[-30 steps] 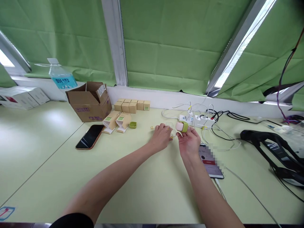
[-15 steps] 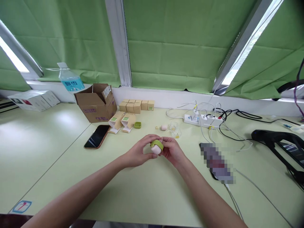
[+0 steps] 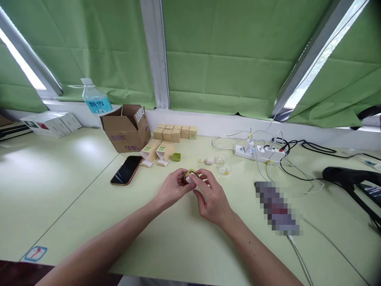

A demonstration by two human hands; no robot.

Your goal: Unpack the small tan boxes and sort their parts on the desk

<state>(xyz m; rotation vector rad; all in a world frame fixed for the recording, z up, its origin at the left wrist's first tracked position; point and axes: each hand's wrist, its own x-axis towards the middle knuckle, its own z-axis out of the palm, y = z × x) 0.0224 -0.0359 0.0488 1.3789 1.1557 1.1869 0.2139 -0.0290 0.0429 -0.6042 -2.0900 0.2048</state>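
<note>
My left hand (image 3: pixel 174 187) is closed around a small rounded pale pink piece with an olive-green cover (image 3: pixel 190 176). From the other side, the fingers of my right hand (image 3: pixel 212 196) grip the same piece, one fingertip pressing on its pale part and the thumb lower down. My fingers hide much of it. Just beyond my hands lie a small olive-green square tray (image 3: pixel 176 157), a pale pink piece with a small yellow tab (image 3: pixel 209 161) and clear plastic cups (image 3: pixel 225 169). Two opened small cardboard boxes (image 3: pixel 164 153) stand behind my left hand.
Several small closed cardboard boxes (image 3: pixel 167 134) line the wall beside a larger open carton (image 3: pixel 127 133). A phone (image 3: pixel 126 171) lies at left. To the right are a power strip (image 3: pixel 258 153) with tangled cables, a pixelated item (image 3: pixel 276 208) and a black frame-like device (image 3: pixel 351 178).
The green-covered piece has been turned in my hands. My right hand has shifted, its fingers now over the top of the piece. The view has swung slightly left.
</note>
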